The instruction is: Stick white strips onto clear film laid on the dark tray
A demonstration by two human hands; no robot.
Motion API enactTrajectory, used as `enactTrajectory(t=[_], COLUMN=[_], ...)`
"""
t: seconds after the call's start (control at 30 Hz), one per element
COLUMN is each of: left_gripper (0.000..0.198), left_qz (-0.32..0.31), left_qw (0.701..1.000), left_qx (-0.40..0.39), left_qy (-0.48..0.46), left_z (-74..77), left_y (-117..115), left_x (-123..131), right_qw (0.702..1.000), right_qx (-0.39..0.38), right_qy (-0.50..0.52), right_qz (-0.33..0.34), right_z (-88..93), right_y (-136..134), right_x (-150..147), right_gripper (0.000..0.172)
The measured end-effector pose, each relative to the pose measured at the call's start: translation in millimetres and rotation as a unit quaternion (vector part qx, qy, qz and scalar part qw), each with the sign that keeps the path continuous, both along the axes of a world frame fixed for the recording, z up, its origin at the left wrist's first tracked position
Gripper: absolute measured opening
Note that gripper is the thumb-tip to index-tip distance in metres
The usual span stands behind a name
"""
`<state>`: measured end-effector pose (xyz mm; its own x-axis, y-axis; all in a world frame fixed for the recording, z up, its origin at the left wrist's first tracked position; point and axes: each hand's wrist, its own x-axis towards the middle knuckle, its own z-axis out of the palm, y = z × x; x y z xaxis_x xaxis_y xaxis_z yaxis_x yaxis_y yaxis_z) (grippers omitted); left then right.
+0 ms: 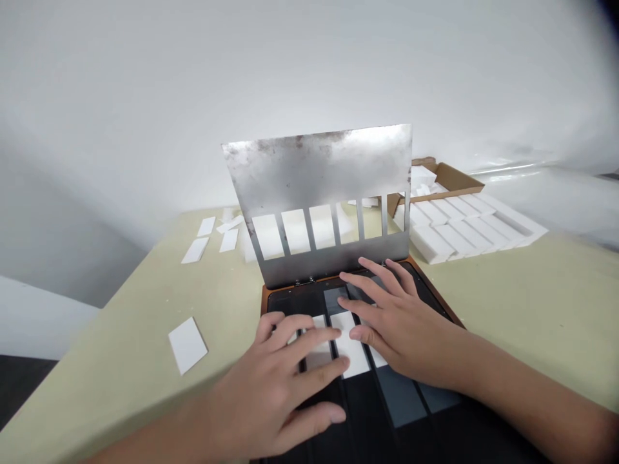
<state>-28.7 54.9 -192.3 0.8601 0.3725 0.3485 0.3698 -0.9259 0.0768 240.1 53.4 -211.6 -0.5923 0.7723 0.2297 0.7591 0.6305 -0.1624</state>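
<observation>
My left hand (pixel 271 380) lies flat with its fingers apart on a black slotted tray (pixel 362 412) in an orange-brown frame. Its fingertips rest on a white rectangular strip (pixel 319 353). My right hand (pixel 401 328) lies spread further up the tray, its thumb and fingers close beside a second white strip (pixel 349 345). A third white strip (pixel 378 357) is partly hidden under my right hand. Behind both hands, a scuffed steel plate (pixel 319 174) with a row of slots stands raised, hinged at the tray's far edge.
The pale green table (pixel 556 303) carries a loose white tile (pixel 187 345) at the left and several white pieces (pixel 206 238) further back. At the back right are a cardboard box (pixel 457 177) and rows of white foam bars (pixel 464 225).
</observation>
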Motion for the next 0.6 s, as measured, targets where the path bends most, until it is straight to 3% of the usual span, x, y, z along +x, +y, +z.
enactTrajectory(t=[0.23, 0.37, 0.53, 0.6], left_gripper=[0.032, 0.031, 0.033, 0.033], left_qz=[0.02, 0.012, 0.013, 0.012], left_qw=[0.999, 0.999, 0.997, 0.997], left_qx=[-0.047, -0.051, -0.069, -0.071], left_qy=[-0.013, -0.012, -0.02, -0.015], left_z=[-4.3, -4.3, -5.1, -5.2], left_y=[0.2, 0.7, -0.1, 0.0], left_x=[-1.7, -1.1, -2.0, -2.4], right_qw=[0.997, 0.997, 0.995, 0.994], right_qx=[-0.019, 0.009, -0.034, -0.041], right_qy=[0.072, 0.077, 0.07, 0.072], right_qz=[0.009, 0.027, 0.069, 0.072], right_z=[0.5, 6.7, 7.2, 3.9], right_y=[1.9, -2.0, -8.2, -8.4], right_x=[-3.0, 0.8, 2.6, 0.6], right_gripper=[0.021, 0.031, 0.067, 0.069])
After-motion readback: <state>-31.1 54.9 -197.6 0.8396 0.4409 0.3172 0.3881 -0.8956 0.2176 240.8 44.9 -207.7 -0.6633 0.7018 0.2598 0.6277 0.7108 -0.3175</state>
